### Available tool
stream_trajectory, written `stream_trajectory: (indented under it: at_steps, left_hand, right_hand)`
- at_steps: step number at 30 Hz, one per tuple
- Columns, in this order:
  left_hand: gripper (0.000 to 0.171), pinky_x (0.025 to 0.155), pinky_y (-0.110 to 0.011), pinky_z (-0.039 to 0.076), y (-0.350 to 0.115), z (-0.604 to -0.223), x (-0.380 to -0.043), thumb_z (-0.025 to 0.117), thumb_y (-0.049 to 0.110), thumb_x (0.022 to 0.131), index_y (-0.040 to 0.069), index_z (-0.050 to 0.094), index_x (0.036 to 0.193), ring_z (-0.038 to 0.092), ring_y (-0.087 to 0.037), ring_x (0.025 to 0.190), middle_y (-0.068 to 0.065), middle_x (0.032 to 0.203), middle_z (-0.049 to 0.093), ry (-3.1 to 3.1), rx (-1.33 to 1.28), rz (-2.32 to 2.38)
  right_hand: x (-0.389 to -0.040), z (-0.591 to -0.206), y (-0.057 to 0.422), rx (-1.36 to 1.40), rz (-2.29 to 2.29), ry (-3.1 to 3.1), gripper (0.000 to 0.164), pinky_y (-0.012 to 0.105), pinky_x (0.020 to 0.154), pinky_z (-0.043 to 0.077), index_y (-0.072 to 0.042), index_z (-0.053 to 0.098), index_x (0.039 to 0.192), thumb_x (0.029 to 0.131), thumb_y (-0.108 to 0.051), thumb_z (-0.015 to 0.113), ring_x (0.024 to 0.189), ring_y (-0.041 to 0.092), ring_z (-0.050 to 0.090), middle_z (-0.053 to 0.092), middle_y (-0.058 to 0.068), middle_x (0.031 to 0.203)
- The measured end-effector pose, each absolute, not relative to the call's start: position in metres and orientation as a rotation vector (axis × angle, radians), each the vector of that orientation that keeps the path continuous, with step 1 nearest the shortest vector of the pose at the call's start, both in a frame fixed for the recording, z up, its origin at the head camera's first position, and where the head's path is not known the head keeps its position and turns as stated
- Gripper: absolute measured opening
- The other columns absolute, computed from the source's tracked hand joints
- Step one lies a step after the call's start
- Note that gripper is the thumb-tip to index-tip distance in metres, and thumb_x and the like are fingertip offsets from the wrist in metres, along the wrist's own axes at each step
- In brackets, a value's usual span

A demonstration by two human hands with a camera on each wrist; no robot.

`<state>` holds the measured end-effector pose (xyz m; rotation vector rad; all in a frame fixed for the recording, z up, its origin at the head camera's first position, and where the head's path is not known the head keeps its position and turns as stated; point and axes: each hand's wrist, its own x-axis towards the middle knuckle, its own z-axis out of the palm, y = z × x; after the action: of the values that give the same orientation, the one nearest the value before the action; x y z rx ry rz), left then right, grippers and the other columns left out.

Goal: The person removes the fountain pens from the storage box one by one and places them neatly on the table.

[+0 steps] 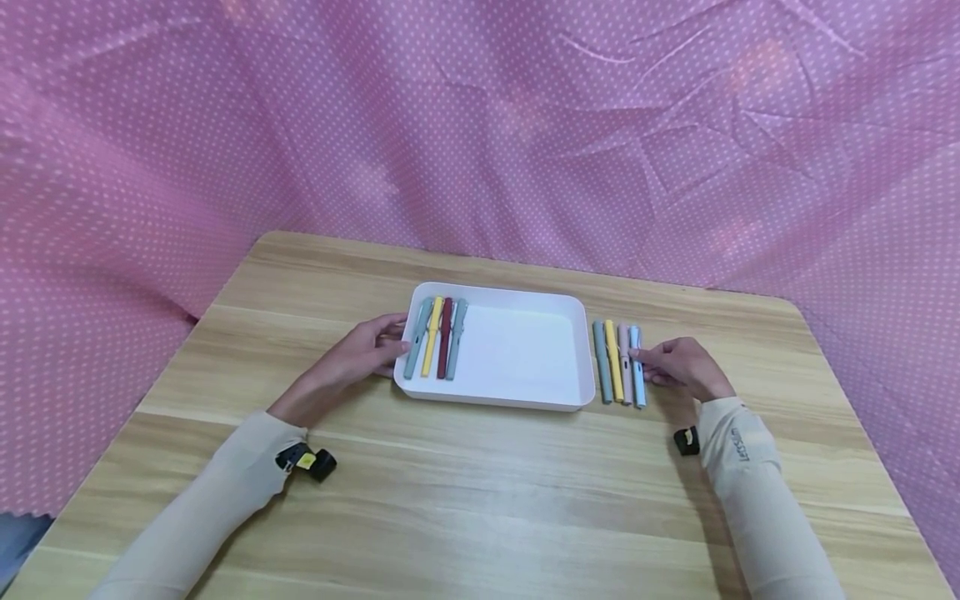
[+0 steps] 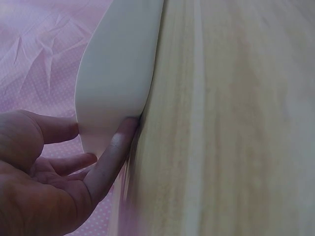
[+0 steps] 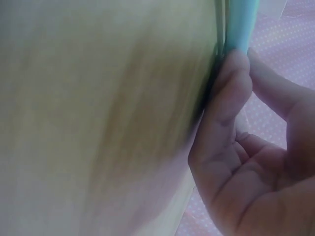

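A shallow white tray [image 1: 517, 350] sits on the table, with a row of pens at its left end: a grey-green pen [image 1: 417, 338], a yellow pen [image 1: 431, 337], a dark red pen [image 1: 445, 337] and another grey-green pen [image 1: 457, 339]. My left hand [image 1: 369, 346] holds the tray's left end, thumb at the rim and fingers against the outer wall [image 2: 115, 73]. Right of the tray, my right hand [image 1: 684, 364] pinches a light blue pen [image 1: 638, 385] between thumb and fingers. Its end [image 3: 241, 24] shows in the right wrist view.
Beside the light blue pen lie a mauve pen [image 1: 625, 367], a yellow pen [image 1: 613, 362] and a grey-green pen [image 1: 602, 363], side by side. Underneath is a wooden table [image 1: 480, 492] with rounded far corners. A pink dotted cloth [image 1: 480, 125] hangs behind and around it.
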<state>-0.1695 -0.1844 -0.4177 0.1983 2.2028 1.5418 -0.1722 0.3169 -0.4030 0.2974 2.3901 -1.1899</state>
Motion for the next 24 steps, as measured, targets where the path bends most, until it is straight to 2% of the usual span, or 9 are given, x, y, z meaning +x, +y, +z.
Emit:
stream_trajectory:
  at_steps: [8, 24]
  left_hand:
    - [0.064, 0.093, -0.037, 0.063, -0.1844, -0.4180, -0.1697, 0.054, 0.012, 0.109, 0.000, 0.022, 0.164, 0.054, -0.042, 0.131, -0.028, 0.149, 0.045, 2.199, 0.226, 1.559]
    - [0.064, 0.094, -0.037, 0.062, -0.1832, -0.4173, -0.1700, 0.053, 0.014, 0.109, 0.002, 0.022, 0.164, 0.052, -0.042, 0.133, -0.027, 0.151, 0.044, 2.216, 0.195, 1.515]
  right_hand:
    - [-0.1725, -0.4029, 0.3179, 0.280, -1.211, 2.372, 0.037, 0.019, 0.064, 0.059, 0.005, 0.068, 0.102, 0.105, -0.031, 0.066, 0.069, 0.006, 0.063, 0.068, -0.002, 0.077]
    - [-0.1685, -0.4006, 0.3190, 0.276, -1.218, 2.358, 0.038, 0.021, 0.070, 0.062, 0.009, 0.066, 0.111, 0.106, -0.028, 0.064, 0.072, 0.008, 0.066, 0.071, 0.001, 0.082]
